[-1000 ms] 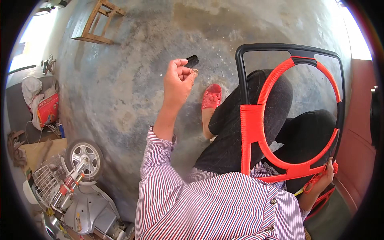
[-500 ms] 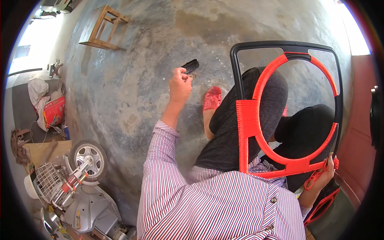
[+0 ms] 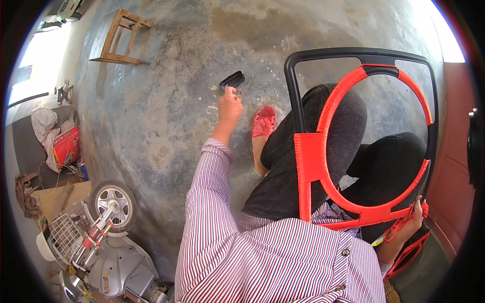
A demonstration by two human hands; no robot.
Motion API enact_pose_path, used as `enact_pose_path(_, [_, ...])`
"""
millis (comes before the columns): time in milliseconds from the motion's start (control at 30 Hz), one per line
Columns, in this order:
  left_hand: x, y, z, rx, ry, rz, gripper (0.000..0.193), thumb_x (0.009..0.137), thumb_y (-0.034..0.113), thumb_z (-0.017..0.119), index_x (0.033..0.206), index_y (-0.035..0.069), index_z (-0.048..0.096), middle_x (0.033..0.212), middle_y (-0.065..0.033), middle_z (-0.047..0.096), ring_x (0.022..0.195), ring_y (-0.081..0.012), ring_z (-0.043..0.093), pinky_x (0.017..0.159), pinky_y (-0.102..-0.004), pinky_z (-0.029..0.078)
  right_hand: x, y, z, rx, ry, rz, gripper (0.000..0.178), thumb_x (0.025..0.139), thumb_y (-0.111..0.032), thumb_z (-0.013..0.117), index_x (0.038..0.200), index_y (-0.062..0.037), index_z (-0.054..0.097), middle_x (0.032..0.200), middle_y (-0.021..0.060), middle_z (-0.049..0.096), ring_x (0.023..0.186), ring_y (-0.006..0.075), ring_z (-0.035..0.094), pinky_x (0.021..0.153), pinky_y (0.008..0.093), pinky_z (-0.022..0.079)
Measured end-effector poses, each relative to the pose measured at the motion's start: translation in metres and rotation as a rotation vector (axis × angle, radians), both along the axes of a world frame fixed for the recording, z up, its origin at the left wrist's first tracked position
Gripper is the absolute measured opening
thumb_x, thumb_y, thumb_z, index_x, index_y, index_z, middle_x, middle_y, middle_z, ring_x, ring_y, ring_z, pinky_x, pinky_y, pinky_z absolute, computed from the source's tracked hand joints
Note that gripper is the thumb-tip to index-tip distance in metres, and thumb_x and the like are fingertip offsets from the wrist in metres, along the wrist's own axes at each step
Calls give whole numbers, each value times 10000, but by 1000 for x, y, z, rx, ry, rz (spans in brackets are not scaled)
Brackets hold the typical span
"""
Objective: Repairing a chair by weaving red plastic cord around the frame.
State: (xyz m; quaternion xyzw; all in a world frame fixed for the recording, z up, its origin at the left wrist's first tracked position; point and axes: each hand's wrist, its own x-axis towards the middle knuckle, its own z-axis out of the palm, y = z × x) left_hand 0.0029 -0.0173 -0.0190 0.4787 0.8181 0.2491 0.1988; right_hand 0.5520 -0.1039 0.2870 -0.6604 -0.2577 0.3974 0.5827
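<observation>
A black frame (image 3: 292,91) with rounded corners stands tilted against my legs. Glossy red cord (image 3: 308,156) is wound tightly over its inner ring and lower bars, while the upper and right outer bars are bare black. My right hand (image 3: 413,222) closes round the lower right corner, with a loose bundle of red cord (image 3: 394,230) at its fingers. Well to the left of the frame, my left hand (image 3: 230,112) is raised over the floor, fingers pinched together. What it pinches is too small to make out. Just beyond those fingertips a black pouch-like object (image 3: 233,80) appears to lie on the floor.
A wooden stool (image 3: 121,38) lies at the far left. Along the left are a red bag (image 3: 66,144) and a motorbike with a spoked wheel (image 3: 112,204) and wire basket (image 3: 65,227). A dark red door (image 3: 452,166) rises at the right, near another red-corded frame (image 3: 406,260).
My view has shifted slightly, moving the floor things leftward in it. My left hand has turned and moved a little right relative to the black object. My right hand keeps its grip.
</observation>
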Motion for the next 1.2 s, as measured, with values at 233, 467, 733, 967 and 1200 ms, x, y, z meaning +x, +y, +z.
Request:
enact_pose_path(233, [-8,4,-14,-30,47,7,265,810,65,641,1030,72,493,792,-152,655,773,-371,645,680,-479,484,-5,2,1,-23,38,-58,179,915,-79,535,1032,-7,650,754,-14,599,603,45,534,547,174,406])
enact_pose_path(467, [-14,7,-36,-116,95,6,279,826,78,629,1053,84,468,804,-165,656,785,-378,643,694,-489,480,-10,5,3,-18,-97,-81,199,922,-100,526,1055,-8,641,677,-40,568,456,9,393,416,172,265])
enact_pose_path(733, [-19,14,-47,-59,82,52,257,820,84,654,1025,77,499,807,-150,663,784,-365,652,694,-467,494,2,0,3,-27,-93,-9,224,929,-94,517,1085,3,644,713,-32,592,481,10,419,422,165,273])
enact_pose_path(967, [-22,16,-57,-74,66,68,244,803,69,659,1002,80,517,789,-130,661,756,-351,653,685,-451,501,-19,6,8,-67,-215,-165,228,934,-97,517,1095,4,644,743,-27,605,519,14,464,451,158,310])
enact_pose_path(1200, [-26,4,-71,-105,139,17,276,777,68,670,1008,91,520,796,-128,657,767,-355,649,691,-458,498,9,-4,10,-51,-66,111,252,937,-94,511,1135,11,625,876,13,660,643,44,568,566,173,433])
